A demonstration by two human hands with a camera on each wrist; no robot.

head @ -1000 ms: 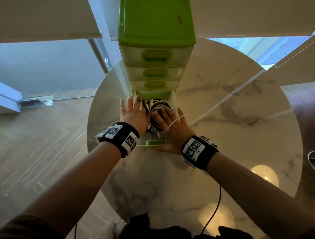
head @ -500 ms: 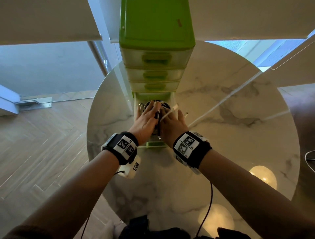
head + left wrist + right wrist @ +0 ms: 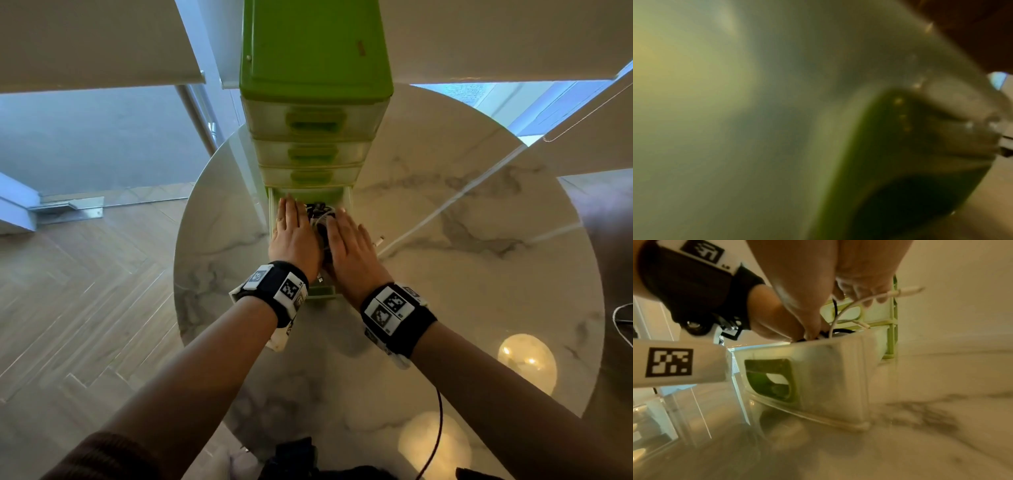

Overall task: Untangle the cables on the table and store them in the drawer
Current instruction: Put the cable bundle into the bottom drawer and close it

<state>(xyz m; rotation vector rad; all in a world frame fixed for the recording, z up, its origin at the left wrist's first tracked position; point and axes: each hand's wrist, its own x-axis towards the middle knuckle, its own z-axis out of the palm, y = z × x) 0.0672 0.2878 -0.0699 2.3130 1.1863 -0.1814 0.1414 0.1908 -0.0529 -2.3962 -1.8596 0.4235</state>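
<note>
The bottom drawer (image 3: 322,294) of a green drawer tower is pulled out toward me and holds a bundle of black and white cables (image 3: 318,213). My left hand (image 3: 294,233) and right hand (image 3: 349,245) lie flat side by side on top of the bundle, fingers straight and pointing into the drawer. A white cable end (image 3: 378,241) pokes out over the drawer's right wall. From the right wrist, the drawer front (image 3: 818,369) shows with both hands above it and the white plug (image 3: 906,290) sticking up. The left wrist view is a blur of the drawer front (image 3: 890,146).
Three shut drawers (image 3: 313,150) stack above the open one. The tower stands at the far side of a round marble table (image 3: 479,274). A white cord (image 3: 620,322) lies off the table's right edge. Wood floor drops away on the left.
Both hands have gone from fingertips picking at the bundle to palms laid flat on it, and have slid further into the drawer. The white cable end now lies lower, over the right wall.
</note>
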